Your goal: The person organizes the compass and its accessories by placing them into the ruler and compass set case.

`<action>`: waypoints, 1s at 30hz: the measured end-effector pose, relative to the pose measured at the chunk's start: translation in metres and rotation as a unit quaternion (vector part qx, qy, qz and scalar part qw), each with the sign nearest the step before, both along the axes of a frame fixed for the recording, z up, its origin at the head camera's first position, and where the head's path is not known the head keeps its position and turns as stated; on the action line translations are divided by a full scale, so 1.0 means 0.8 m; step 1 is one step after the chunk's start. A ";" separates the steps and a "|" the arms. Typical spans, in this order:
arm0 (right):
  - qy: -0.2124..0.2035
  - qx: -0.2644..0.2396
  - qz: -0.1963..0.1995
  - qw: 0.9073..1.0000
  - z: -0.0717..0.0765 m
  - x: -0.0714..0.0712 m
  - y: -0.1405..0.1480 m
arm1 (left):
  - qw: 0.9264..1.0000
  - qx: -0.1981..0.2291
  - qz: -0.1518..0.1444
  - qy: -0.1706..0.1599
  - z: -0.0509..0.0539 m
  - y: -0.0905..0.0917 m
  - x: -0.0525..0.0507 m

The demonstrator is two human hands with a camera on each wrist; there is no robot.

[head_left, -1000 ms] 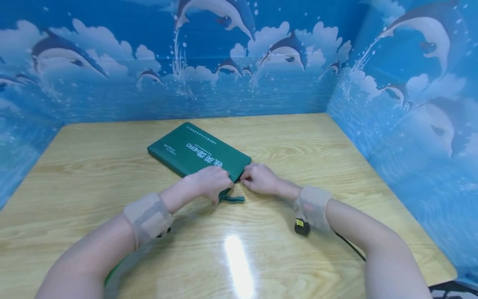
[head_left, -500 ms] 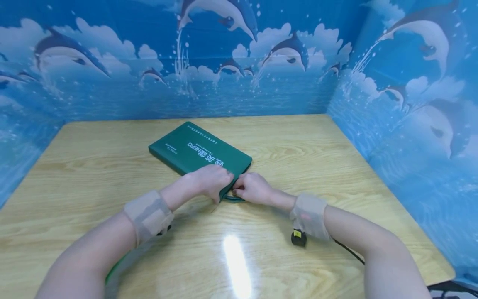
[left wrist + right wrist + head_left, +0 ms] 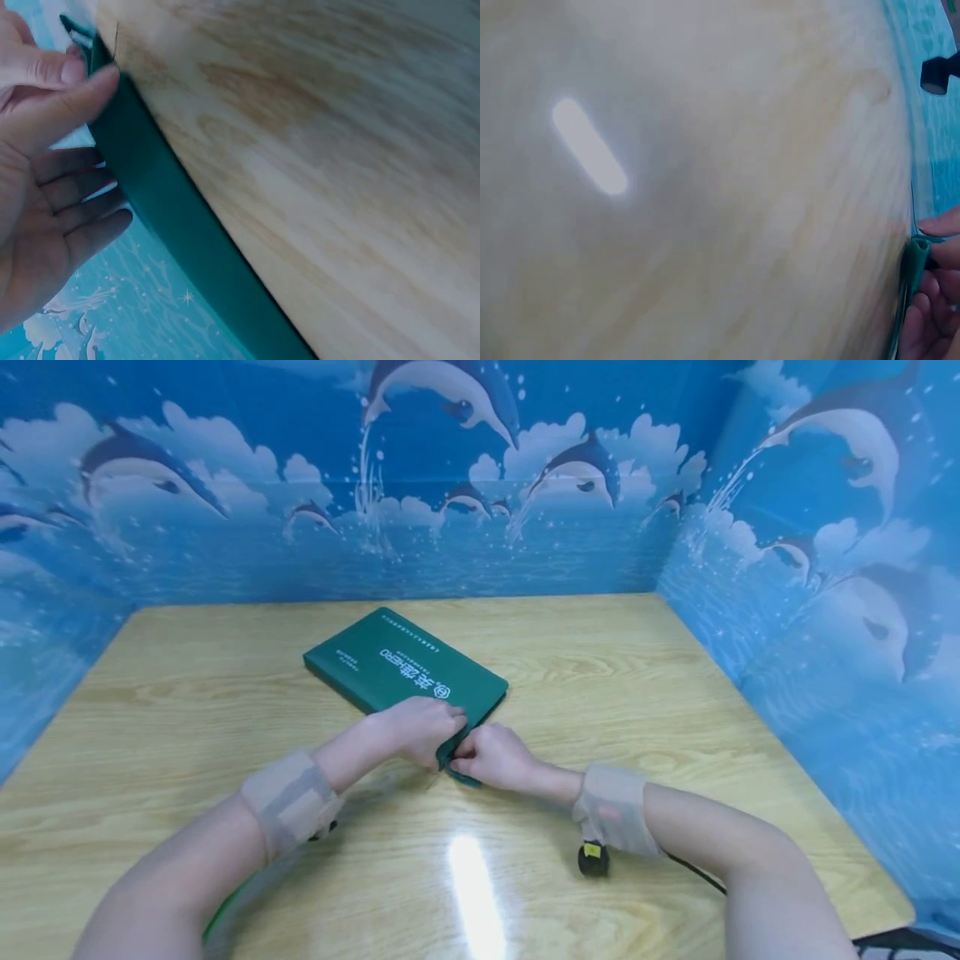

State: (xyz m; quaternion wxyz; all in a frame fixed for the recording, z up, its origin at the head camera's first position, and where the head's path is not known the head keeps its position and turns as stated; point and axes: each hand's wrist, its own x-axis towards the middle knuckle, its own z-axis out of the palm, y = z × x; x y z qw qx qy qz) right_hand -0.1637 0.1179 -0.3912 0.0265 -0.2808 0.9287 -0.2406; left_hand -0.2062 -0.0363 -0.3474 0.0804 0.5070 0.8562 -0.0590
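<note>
A flat green case (image 3: 397,656) with white lettering, including "HERO", lies at a slant on the wooden table. My left hand (image 3: 423,727) holds its near corner; in the left wrist view, thumb and forefinger pinch the end of the green side wall (image 3: 176,202), and the other fingers extend beside it. My right hand (image 3: 497,757) pinches something at the short right edge by the same corner, where a small green strap (image 3: 463,777) sticks out. The right wrist view shows the fingers (image 3: 922,322) against the folded green end (image 3: 915,262). What exactly they pinch is hidden.
The wooden table (image 3: 600,677) reaches back to blue walls (image 3: 247,543) printed with dolphins. Light glares off its front (image 3: 477,893). Each wrist wears a wrap; a small black camera (image 3: 593,858) hangs under the right one.
My right hand has slid along the case's short edge from the right corner toward the near corner, beside my left hand. The left hand stays at that corner.
</note>
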 end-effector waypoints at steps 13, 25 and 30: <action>-0.207 -0.133 -0.079 0.966 -0.009 0.041 -0.073 | 0.993 0.013 0.024 -0.112 0.007 -0.044 0.021; -0.142 -0.096 0.005 0.985 -0.006 0.039 -0.100 | 0.998 0.007 0.011 -0.057 0.003 -0.068 0.029; 0.083 0.007 0.065 0.994 0.005 0.024 -0.069 | 0.998 0.024 0.022 -0.056 0.004 -0.078 0.026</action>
